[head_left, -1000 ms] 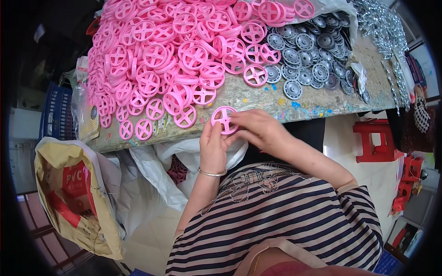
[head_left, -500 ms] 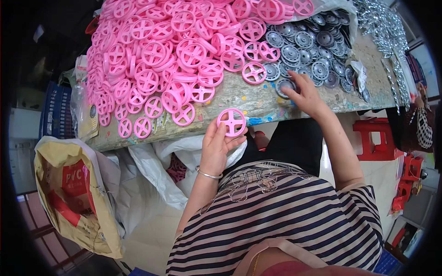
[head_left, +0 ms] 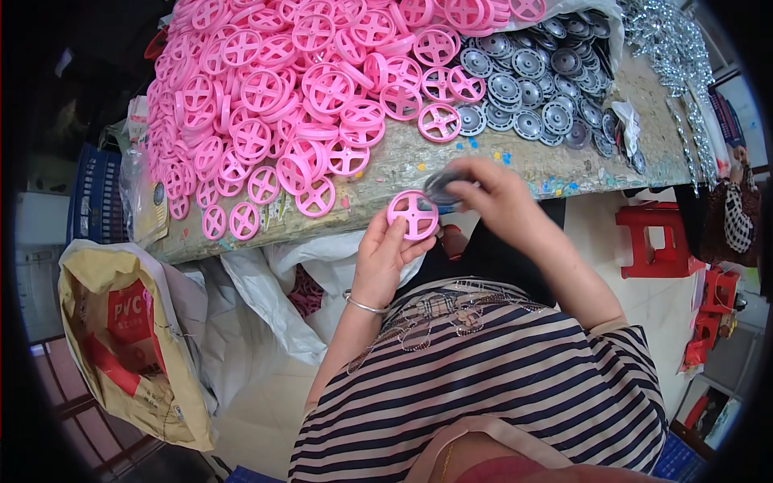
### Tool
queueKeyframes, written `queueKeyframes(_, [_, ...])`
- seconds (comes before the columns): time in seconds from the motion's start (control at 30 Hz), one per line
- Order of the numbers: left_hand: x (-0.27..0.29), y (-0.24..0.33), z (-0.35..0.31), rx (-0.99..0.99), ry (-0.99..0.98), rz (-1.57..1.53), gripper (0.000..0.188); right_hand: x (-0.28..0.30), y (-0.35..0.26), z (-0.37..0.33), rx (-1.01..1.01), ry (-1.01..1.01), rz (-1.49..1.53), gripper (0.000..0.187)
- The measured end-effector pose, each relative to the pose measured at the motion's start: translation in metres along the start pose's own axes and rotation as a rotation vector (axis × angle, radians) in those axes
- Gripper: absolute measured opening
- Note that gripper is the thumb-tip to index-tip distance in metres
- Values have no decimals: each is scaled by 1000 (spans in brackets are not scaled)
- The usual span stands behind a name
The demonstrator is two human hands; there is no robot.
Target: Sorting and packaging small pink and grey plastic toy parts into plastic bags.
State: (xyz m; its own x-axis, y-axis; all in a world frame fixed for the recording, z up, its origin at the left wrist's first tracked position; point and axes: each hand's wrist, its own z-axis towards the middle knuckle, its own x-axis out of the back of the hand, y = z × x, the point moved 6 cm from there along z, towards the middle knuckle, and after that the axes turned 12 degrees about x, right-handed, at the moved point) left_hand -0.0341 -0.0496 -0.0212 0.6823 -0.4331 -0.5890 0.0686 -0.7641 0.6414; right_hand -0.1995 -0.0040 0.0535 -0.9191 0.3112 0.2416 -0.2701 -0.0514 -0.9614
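Between thumb and fingers, my left hand [head_left: 385, 256] grips a pink plastic wheel ring [head_left: 413, 216] with a cross of four spokes, held in front of the table's near edge. My right hand [head_left: 501, 200] pinches a grey disc [head_left: 442, 187], blurred by motion, close beside the ring's upper right rim. Whether disc and ring touch, I cannot tell. A big heap of pink wheel rings [head_left: 262, 90] covers the table's left and middle. To its right lies a pile of round grey hub discs [head_left: 527, 90], partly on a white sack.
The worn wooden table [head_left: 386, 173] has paint specks. Silvery strands [head_left: 672, 60] hang over its right end. An open paper sack [head_left: 133, 338] stands at left, beside a white sack [head_left: 274, 302] with pink pieces. Red stools [head_left: 656, 241] and another person's checked sleeve [head_left: 737, 217] are at right.
My right hand has lifted a grey disc off the table and brought it leftward and nearer, up to the pink ring. My left hand with the ring has shifted slightly right.
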Motion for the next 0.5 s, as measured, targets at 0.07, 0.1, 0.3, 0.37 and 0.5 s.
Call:
queueKeyframes(0.07, [-4, 1, 0, -12, 7, 2, 36, -23, -18, -7, 493, -166, -469, 37])
queueKeyframes(0.1, [-1, 0, 0, -27, 6, -59, 37, -31, -22, -14, 534, -172, -481, 42])
queueKeyframes(0.3, [3, -1, -7, -54, 11, -168, 36, -57, -11, -30, 607, -346, -580, 57])
queueKeyframes(0.37, [-1, 1, -8, -112, 55, 26, 35, -61, -6, -30, 568, -328, -532, 56])
queueKeyframes(0.5, [-3, 6, -10, -104, 22, -2, 37, -57, -6, -27, 522, -249, -441, 51])
